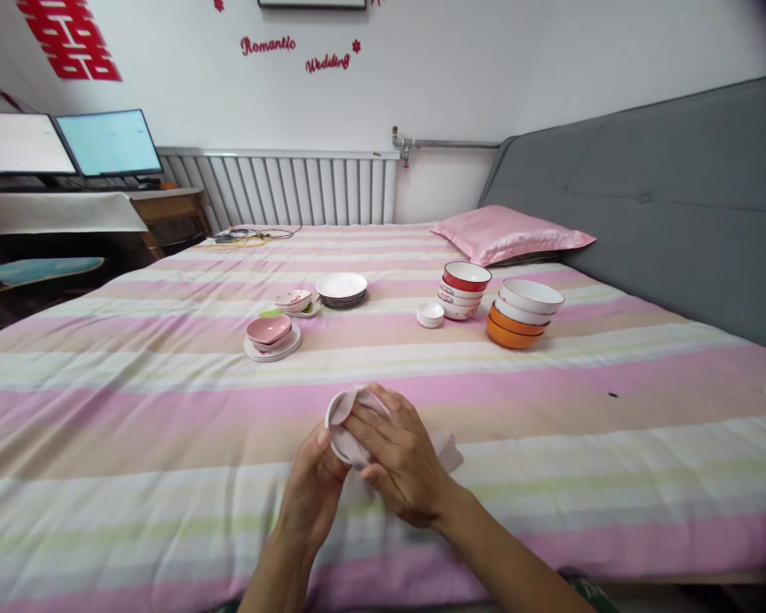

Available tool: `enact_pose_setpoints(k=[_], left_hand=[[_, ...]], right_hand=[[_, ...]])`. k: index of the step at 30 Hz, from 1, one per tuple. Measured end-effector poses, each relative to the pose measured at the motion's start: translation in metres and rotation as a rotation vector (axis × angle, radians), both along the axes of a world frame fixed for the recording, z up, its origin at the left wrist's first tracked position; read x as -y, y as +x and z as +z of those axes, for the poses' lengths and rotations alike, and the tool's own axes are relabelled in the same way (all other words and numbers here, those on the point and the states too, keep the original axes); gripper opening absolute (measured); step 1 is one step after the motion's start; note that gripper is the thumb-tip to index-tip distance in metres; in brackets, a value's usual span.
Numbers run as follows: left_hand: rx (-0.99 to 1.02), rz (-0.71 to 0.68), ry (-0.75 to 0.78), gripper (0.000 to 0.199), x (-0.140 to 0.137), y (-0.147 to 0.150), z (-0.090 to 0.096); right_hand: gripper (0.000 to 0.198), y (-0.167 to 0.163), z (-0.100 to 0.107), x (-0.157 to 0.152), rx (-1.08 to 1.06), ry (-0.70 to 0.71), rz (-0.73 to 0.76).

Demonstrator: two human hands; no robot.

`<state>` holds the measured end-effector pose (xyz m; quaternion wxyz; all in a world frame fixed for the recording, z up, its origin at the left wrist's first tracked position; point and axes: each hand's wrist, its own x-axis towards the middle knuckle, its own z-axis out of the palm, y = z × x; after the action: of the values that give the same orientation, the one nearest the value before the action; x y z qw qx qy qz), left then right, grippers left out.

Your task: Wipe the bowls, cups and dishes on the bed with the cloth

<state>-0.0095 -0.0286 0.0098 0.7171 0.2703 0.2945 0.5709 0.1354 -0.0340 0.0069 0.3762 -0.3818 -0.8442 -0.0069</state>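
Observation:
My left hand [314,485] grips a small white bowl [329,415] by its side, tilted so its mouth faces right. Inside the bowl, my right hand [403,451] presses a pale pink cloth [447,451] with its fingers. One end of the cloth hangs out to the right, behind the wrist. Most of the bowl is hidden by the cloth and my fingers. Both hands are low over the front of the striped bedspread [197,477].
Farther back on the bed stand a pink bowl [269,330] on plates, small dishes [294,299], a plate stack [343,286], small white dishes [430,314], red-and-white bowls [465,277] and white-and-orange bowls [516,328]. A pink pillow [507,232] lies by the grey headboard [644,187].

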Motion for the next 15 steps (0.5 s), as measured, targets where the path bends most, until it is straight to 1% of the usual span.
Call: enact_pose_setpoints(k=[4, 9, 11, 15], left_hand=[[0.068, -0.023, -0.129, 0.020, -0.0005, 0.0006, 0.0024], [0.133, -0.016, -0.200, 0.023, -0.0016, -0.0017, 0.0048], [0.158, -0.009, -0.212, 0.027, -0.0028, -0.0036, 0.0050], [0.219, 0.081, -0.230, 0.024, -0.0050, -0.0064, 0.0052]], right_hand=[[0.058, -0.0021, -0.0002, 0.0019, -0.015, -0.010, 0.062], [0.049, -0.0046, 0.0021, 0.0051, -0.100, -0.016, 0.135], [0.044, -0.0048, 0.0037, 0.0058, -0.145, 0.006, 0.120], [0.033, -0.0039, 0.0043, 0.0049, -0.168, 0.055, 0.026]])
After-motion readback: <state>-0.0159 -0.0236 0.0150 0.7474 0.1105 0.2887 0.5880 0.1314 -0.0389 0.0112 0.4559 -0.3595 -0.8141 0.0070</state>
